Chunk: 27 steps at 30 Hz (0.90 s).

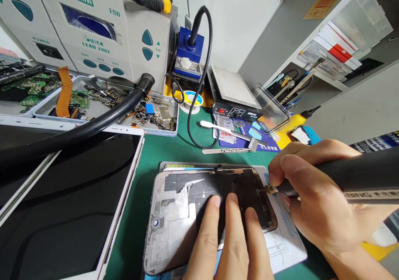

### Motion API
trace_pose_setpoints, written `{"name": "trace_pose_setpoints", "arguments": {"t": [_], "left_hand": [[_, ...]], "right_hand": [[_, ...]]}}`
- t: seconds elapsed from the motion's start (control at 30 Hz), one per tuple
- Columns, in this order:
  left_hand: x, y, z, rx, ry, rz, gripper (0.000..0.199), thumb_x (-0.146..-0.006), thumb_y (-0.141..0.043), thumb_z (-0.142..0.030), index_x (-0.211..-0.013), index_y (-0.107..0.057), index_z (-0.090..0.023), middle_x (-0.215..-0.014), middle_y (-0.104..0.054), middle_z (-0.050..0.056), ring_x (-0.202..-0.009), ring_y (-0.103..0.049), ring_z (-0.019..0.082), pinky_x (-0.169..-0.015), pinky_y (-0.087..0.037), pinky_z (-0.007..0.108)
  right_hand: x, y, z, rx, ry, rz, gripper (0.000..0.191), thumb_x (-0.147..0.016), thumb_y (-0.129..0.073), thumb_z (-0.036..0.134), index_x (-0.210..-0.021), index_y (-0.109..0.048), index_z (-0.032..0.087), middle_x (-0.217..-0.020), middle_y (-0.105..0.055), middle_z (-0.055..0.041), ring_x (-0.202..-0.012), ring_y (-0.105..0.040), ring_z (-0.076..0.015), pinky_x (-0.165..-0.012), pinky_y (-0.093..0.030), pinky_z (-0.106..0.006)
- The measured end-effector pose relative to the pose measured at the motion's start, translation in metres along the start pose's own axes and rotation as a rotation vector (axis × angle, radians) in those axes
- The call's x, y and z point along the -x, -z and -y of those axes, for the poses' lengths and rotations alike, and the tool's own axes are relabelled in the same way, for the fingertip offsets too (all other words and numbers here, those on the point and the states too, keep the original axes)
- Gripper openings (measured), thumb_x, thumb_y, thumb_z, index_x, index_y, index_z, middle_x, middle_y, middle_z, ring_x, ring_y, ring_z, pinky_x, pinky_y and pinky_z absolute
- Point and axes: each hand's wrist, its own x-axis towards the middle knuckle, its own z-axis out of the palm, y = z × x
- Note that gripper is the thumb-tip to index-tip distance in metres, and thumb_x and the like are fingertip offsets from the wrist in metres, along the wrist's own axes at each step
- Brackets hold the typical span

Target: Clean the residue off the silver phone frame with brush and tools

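A phone panel (179, 222), with its inner side up, lies on a pale printed work plate (288, 240). My left hand (232, 242) reaches in from the bottom, three fingers spread and their tips resting on the panel's dark part. At the right, my right hand (314, 197) grips a thick dark pen-like tool (364, 176) with a brass-coloured collar. The tool's thin tip points left at the panel's right part; whether it touches is too small to tell. The rest of my left hand is out of frame.
Tablets (71, 213) lie at the left under a black hose (102, 122). Behind are a tray of circuit parts (174, 122), a grey QUICK station (131, 30), a solder reel (191, 101), a heating plate (237, 89), a brush (224, 129) and metal tweezers (226, 151).
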Motion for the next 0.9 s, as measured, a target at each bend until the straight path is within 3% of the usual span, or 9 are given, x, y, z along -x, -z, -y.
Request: {"name": "trace_pose_setpoints", "arguments": {"t": [0.17, 0.33, 0.4, 0.47, 0.5, 0.57, 0.6, 0.73, 0.9], "left_hand": [[0.01, -0.012, -0.029, 0.029, 0.077, -0.039, 0.033, -0.09, -0.058, -0.034, -0.109, -0.068, -0.009, -0.097, -0.079, 0.006, -0.112, -0.071, 0.029, -0.109, -0.051, 0.045], [0.006, -0.005, -0.008, 0.022, 0.048, -0.022, 0.033, -0.091, -0.06, -0.035, -0.109, -0.07, -0.009, -0.099, -0.079, 0.006, -0.11, -0.071, 0.029, -0.108, -0.05, 0.046], [0.003, 0.002, 0.005, 0.011, -0.092, 0.066, 0.034, -0.095, -0.055, -0.034, -0.114, -0.069, -0.01, -0.102, -0.079, 0.005, -0.105, -0.073, 0.026, -0.103, -0.051, 0.043], [0.001, 0.005, 0.011, 0.046, -0.401, 0.216, 0.039, -0.099, -0.049, -0.034, -0.125, -0.065, -0.01, -0.111, -0.078, 0.006, -0.107, -0.073, 0.023, -0.1, -0.052, 0.038], [0.001, 0.005, 0.009, 0.038, -0.362, 0.2, 0.04, -0.099, -0.05, -0.034, -0.126, -0.065, -0.01, -0.111, -0.078, 0.006, -0.109, -0.072, 0.024, -0.101, -0.052, 0.039], [0.003, 0.001, -0.001, 0.021, 0.022, -0.008, 0.03, -0.093, -0.057, -0.032, -0.107, -0.07, -0.008, -0.095, -0.08, 0.006, -0.105, -0.073, 0.028, -0.104, -0.051, 0.045], [0.005, -0.002, -0.008, 0.03, 0.088, -0.02, 0.031, -0.092, -0.059, -0.033, -0.107, -0.07, -0.008, -0.096, -0.08, 0.006, -0.107, -0.073, 0.029, -0.107, -0.051, 0.046], [0.009, -0.01, -0.026, 0.059, 0.09, -0.023, 0.035, -0.091, -0.061, -0.036, -0.111, -0.069, -0.009, -0.1, -0.079, 0.006, -0.114, -0.07, 0.029, -0.111, -0.05, 0.045], [0.009, -0.011, -0.02, 0.055, 0.065, -0.018, 0.034, -0.091, -0.061, -0.037, -0.11, -0.069, -0.01, -0.101, -0.078, 0.005, -0.115, -0.069, 0.029, -0.11, -0.05, 0.046]], "right_hand": [[-0.001, -0.002, 0.001, 0.034, 0.028, 0.016, 0.028, -0.074, -0.064, 0.007, -0.052, -0.057, 0.024, -0.049, -0.053, 0.0038, -0.04, -0.052, -0.0134, -0.043, -0.042, -0.032], [-0.002, -0.004, 0.0, -0.024, 0.022, 0.031, 0.027, -0.074, -0.066, 0.006, -0.054, -0.06, 0.023, -0.049, -0.055, 0.0019, -0.041, -0.053, -0.0153, -0.041, -0.043, -0.033], [-0.001, -0.003, 0.0, -0.017, 0.03, 0.034, 0.027, -0.075, -0.067, 0.007, -0.055, -0.061, 0.023, -0.049, -0.055, 0.0011, -0.04, -0.053, -0.0163, -0.039, -0.043, -0.033], [-0.001, -0.002, 0.001, -0.011, 0.036, 0.013, 0.027, -0.075, -0.068, 0.008, -0.055, -0.06, 0.023, -0.05, -0.056, 0.0008, -0.041, -0.053, -0.017, -0.039, -0.044, -0.034], [-0.001, -0.002, 0.001, -0.017, 0.042, 0.017, 0.027, -0.075, -0.068, 0.008, -0.054, -0.06, 0.023, -0.05, -0.055, 0.001, -0.041, -0.053, -0.0171, -0.039, -0.044, -0.034], [0.0, -0.001, 0.001, -0.031, 0.049, 0.047, 0.028, -0.073, -0.068, 0.006, -0.054, -0.058, 0.023, -0.049, -0.054, 0.0017, -0.04, -0.053, -0.0163, -0.04, -0.042, -0.034], [0.0, 0.0, 0.002, -0.03, 0.049, 0.058, 0.028, -0.072, -0.068, 0.005, -0.054, -0.057, 0.023, -0.049, -0.054, 0.0021, -0.04, -0.052, -0.0157, -0.04, -0.042, -0.033], [0.0, -0.001, 0.001, -0.018, 0.014, 0.016, 0.029, -0.073, -0.069, 0.005, -0.053, -0.057, 0.022, -0.051, -0.055, 0.0029, -0.042, -0.052, -0.0139, -0.043, -0.043, -0.033], [-0.002, -0.004, 0.001, -0.05, -0.03, 0.021, 0.03, -0.075, -0.065, 0.004, -0.052, -0.057, 0.022, -0.049, -0.054, 0.0031, -0.04, -0.049, -0.0125, -0.04, -0.038, -0.031]]}}
